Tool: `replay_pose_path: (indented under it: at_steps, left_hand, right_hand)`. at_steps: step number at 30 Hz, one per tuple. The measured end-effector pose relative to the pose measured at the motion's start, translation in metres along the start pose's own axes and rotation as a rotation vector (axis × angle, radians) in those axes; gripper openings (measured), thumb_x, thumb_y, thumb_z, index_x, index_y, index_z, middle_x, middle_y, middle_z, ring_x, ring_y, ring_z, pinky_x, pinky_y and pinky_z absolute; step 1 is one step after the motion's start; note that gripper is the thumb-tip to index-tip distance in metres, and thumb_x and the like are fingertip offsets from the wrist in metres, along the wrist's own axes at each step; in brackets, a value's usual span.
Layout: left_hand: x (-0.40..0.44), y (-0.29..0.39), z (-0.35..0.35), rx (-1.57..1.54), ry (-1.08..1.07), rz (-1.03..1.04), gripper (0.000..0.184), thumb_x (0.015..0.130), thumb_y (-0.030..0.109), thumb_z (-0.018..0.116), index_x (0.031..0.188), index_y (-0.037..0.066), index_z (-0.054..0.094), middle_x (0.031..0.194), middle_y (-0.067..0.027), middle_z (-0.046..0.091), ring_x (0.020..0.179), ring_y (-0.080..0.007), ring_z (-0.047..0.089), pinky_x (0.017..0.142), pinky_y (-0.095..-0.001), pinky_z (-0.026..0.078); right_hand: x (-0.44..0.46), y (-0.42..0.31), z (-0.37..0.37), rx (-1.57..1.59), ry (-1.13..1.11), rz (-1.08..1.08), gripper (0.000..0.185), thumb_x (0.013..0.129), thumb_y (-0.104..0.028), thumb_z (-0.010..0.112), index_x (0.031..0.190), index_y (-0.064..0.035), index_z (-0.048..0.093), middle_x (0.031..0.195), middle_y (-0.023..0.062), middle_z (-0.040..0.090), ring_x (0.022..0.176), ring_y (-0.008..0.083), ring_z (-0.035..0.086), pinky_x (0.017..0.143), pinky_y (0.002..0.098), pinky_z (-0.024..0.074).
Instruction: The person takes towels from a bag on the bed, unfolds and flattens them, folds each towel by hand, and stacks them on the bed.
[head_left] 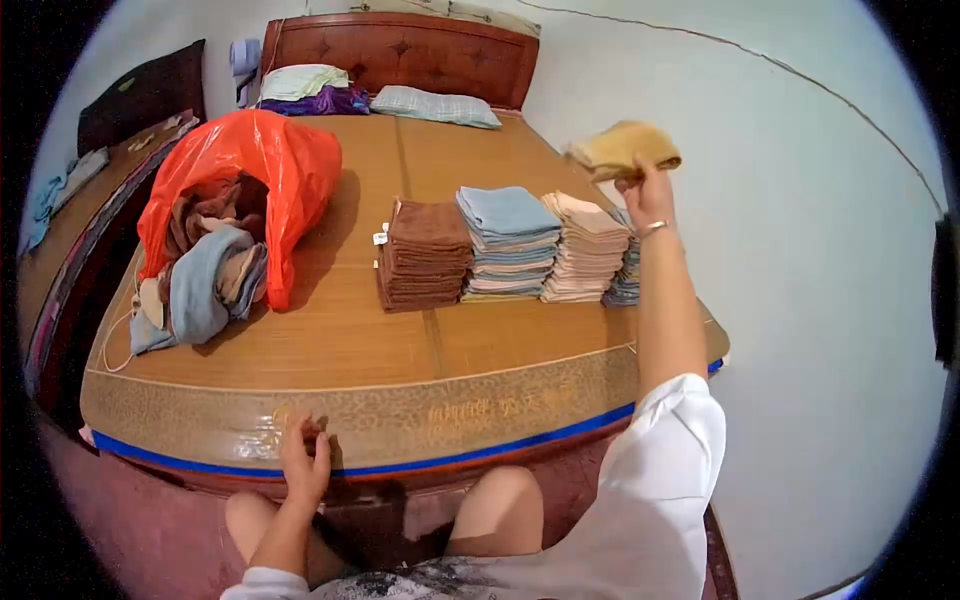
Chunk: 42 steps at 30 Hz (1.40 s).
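Note:
My right hand [648, 195] is raised at the right, closed on a folded yellow towel [625, 148]. It holds the towel above the right end of a row of folded towel stacks. From left to right stand a brown stack [425, 258], a blue-topped stack [510, 240] and a pale pink stack [585, 248]. A grey-blue stack [624, 275] is partly hidden behind my right forearm. Near the front edge of the bed, my left hand [305, 460] has its fingers loosely bent and the thumb apart, with nothing visible in it.
A red plastic bag [318, 180] lies on the bed mat [350, 355] at the left, with loose towels [200, 285] spilling from its mouth. Pillows [435, 105] rest by the wooden headboard [400, 55]. A white wall [800, 200] borders the right side.

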<state>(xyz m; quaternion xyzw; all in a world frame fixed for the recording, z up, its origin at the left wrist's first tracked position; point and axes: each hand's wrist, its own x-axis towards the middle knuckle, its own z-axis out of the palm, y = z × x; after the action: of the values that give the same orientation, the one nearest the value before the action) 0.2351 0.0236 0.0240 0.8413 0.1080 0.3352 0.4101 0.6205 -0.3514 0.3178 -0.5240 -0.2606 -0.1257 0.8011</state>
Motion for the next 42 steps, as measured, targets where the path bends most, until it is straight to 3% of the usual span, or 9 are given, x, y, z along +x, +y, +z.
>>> replay_pose_path:
  at_steps: [3, 8, 10, 12, 19, 25, 29, 34, 42]
  left_hand:
    - [-0.002, -0.005, 0.000, 0.030, 0.019, 0.102, 0.033, 0.079, 0.003, 0.057, 0.112, -0.001, 0.051, 0.087, -0.0135, 0.058, 0.078, -0.0247, 0.058, 0.072, -0.0345, 0.047]
    - [0.000, -0.003, 0.008, 0.075, 0.047, 0.133, 0.030, 0.076, 0.000, 0.058, 0.106, 0.000, 0.054, 0.080, -0.0107, 0.058, 0.071, -0.0227, 0.057, 0.064, -0.0339, 0.045]
    - [0.006, 0.006, 0.007, 0.131, 0.026, 0.167, 0.026, 0.077, 0.000, 0.058, 0.103, 0.001, 0.054, 0.078, -0.0104, 0.057, 0.066, -0.0220, 0.055, 0.062, -0.0331, 0.044]
    - [0.006, 0.012, 0.007, 0.188, 0.002, 0.166, 0.024, 0.076, 0.000, 0.057, 0.100, 0.001, 0.055, 0.077, -0.0107, 0.057, 0.065, -0.0229, 0.056, 0.062, -0.0332, 0.044]
    - [0.006, 0.004, 0.007, 0.145, -0.007, 0.162, 0.016, 0.077, 0.003, 0.057, 0.093, 0.002, 0.058, 0.076, -0.0119, 0.057, 0.066, -0.0277, 0.054, 0.062, -0.0367, 0.042]
    - [0.005, 0.004, 0.008, 0.104, 0.007, 0.162, 0.014, 0.077, 0.007, 0.061, 0.090, 0.004, 0.060, 0.079, -0.0132, 0.060, 0.068, -0.0288, 0.058, 0.061, -0.0361, 0.046]
    - [0.003, -0.003, 0.006, 0.113, -0.014, 0.131, 0.013, 0.078, 0.013, 0.062, 0.089, 0.007, 0.062, 0.079, -0.0123, 0.061, 0.070, -0.0295, 0.059, 0.061, -0.0367, 0.047]
    - [0.003, -0.005, 0.010, 0.129, 0.015, 0.142, 0.014, 0.079, 0.016, 0.062, 0.090, 0.008, 0.063, 0.080, -0.0112, 0.061, 0.071, -0.0284, 0.060, 0.062, -0.0359, 0.048]
    - [0.030, -0.026, -0.021, -0.355, -0.122, -0.180, 0.019, 0.082, 0.020, 0.061, 0.094, 0.004, 0.061, 0.084, -0.0100, 0.063, 0.077, -0.0228, 0.062, 0.066, -0.0326, 0.048]
  right_hand:
    - [0.018, 0.022, -0.005, 0.103, 0.227, 0.064, 0.015, 0.087, -0.011, 0.054, 0.101, -0.0079, 0.052, 0.089, 0.0043, 0.057, 0.077, 0.0135, 0.054, 0.062, 0.0277, 0.0454]
    - [0.012, 0.137, -0.094, -0.104, 0.456, 0.152, 0.019, 0.085, -0.018, 0.057, 0.101, -0.0079, 0.054, 0.072, 0.0066, 0.057, 0.048, 0.0146, 0.049, 0.039, 0.0268, 0.0386]
    - [0.002, 0.151, -0.121, -0.335, 0.608, 0.557, 0.027, 0.082, -0.018, 0.060, 0.107, -0.0108, 0.051, 0.073, 0.0099, 0.057, 0.047, 0.0175, 0.051, 0.034, 0.0237, 0.0402]
    - [-0.011, 0.141, -0.105, -0.242, 0.663, 0.553, 0.025, 0.083, -0.017, 0.060, 0.105, -0.0088, 0.052, 0.064, 0.0097, 0.053, 0.042, 0.0168, 0.047, 0.030, 0.0235, 0.0370]
    - [-0.017, 0.131, -0.088, -0.255, 0.603, 0.445, 0.025, 0.087, -0.015, 0.056, 0.107, -0.0003, 0.049, 0.082, 0.0131, 0.059, 0.057, 0.0182, 0.058, 0.043, 0.0226, 0.0482]
    - [-0.055, 0.172, -0.106, -0.142, 0.601, 0.232, 0.077, 0.084, -0.012, 0.059, 0.140, -0.0206, 0.008, 0.101, 0.0102, 0.054, 0.082, 0.0221, 0.058, 0.058, 0.0366, 0.0517]
    - [-0.141, 0.170, -0.018, -0.408, 0.253, 0.262, 0.065, 0.084, -0.018, 0.059, 0.139, -0.0119, 0.025, 0.118, 0.0131, 0.054, 0.105, 0.0243, 0.052, 0.081, 0.0348, 0.0475]
    - [-0.253, 0.165, 0.087, -1.337, -0.705, 0.013, 0.062, 0.082, -0.038, 0.059, 0.133, -0.0081, 0.039, 0.141, 0.0177, 0.031, 0.130, 0.0340, 0.028, 0.106, 0.0482, 0.0210]
    - [-0.321, 0.194, 0.137, -1.451, -0.667, 0.084, 0.061, 0.085, -0.050, 0.047, 0.133, -0.0141, 0.041, 0.144, 0.0140, 0.026, 0.135, 0.0323, 0.015, 0.107, 0.0560, 0.0022]
